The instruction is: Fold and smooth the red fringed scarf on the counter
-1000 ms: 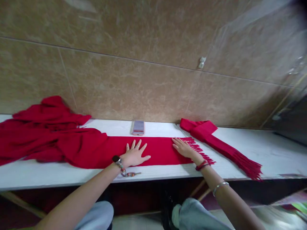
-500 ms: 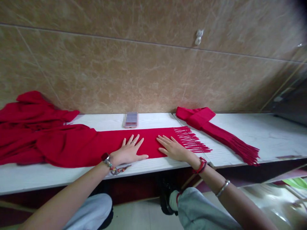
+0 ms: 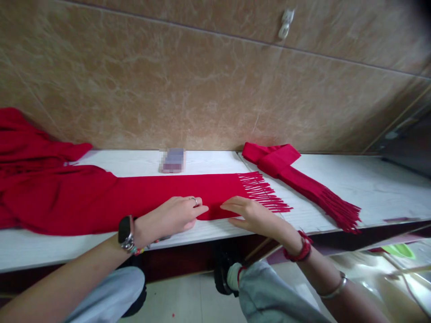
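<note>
A red fringed scarf lies lengthwise along the white bench top, flat at its right end and loosely bunched toward the left. My left hand is at the scarf's front edge, fingers bent and closed on the cloth there; its thumb is low, near the edge. To its right, my right hand rests by the same edge, close to the fringe, fingers stretched out and thumb apart. Its fingertips are over the cloth; whether they press on it I cannot tell.
A second red scarf, folded narrow with a fringe, lies at the right near the wall. A phone is behind the flat scarf. More red cloth is heaped at the far left. The white bench ends close to my knees.
Both hands were lying flat with spread fingers on the scarf. The left has curled its fingers at the front edge, and the right has tilted onto its side. The view has shifted slightly.
</note>
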A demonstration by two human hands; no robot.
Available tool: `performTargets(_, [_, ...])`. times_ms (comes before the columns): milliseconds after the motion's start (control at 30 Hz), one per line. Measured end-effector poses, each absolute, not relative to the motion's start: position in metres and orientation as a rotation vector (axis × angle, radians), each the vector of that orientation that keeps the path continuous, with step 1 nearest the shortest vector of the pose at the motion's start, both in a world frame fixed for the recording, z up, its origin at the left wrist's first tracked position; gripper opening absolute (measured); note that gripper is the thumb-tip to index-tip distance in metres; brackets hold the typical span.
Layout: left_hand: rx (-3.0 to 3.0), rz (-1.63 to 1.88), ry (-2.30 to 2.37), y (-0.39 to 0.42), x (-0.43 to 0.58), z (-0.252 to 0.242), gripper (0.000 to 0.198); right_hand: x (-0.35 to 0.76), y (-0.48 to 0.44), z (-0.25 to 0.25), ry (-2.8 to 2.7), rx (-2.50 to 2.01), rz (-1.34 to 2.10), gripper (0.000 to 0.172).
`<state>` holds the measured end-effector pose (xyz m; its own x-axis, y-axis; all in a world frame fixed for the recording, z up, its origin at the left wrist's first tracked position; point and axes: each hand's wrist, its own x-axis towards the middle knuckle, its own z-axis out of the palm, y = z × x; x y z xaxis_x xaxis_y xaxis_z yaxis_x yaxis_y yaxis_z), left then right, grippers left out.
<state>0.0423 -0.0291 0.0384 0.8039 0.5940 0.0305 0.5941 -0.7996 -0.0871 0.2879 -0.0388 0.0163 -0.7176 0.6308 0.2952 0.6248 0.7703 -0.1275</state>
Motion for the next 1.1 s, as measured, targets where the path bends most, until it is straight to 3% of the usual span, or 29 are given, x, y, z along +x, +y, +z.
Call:
performTargets(200, [-2.847, 0.013, -0.938, -0.032, 0.051, 0.036, 0.042, 0.269, -0.038, 0.012, -2.682, -0.970, -0.301, 0.024])
performTargets(467, [-2.707, -0.084, -1.045, -0.036, 0.060, 0.030, 0.016, 0.267, -0.035, 0.002, -2.604, -1.004, -0.450, 0.017])
performTargets(700, [-2.709, -0.140, -0.931, -0.038, 0.055, 0.024, 0.015, 0.269, -0.036, -0.005, -2.573, -0.893, -0.430, 0.028])
performTargets(833, [-2.750, -0.104, -0.896, -0.039, 0.053, 0.028, 0.015, 0.270, -0.038, -0.002, -2.569, -0.859, -0.387, 0.026])
performTargets(1100, [-2.857, -0.016, -0.804, -0.044, 0.039, 0.033, 0.032, 0.286, -0.042, 0.003, -2.644, -0.759, -0.118, 0.025])
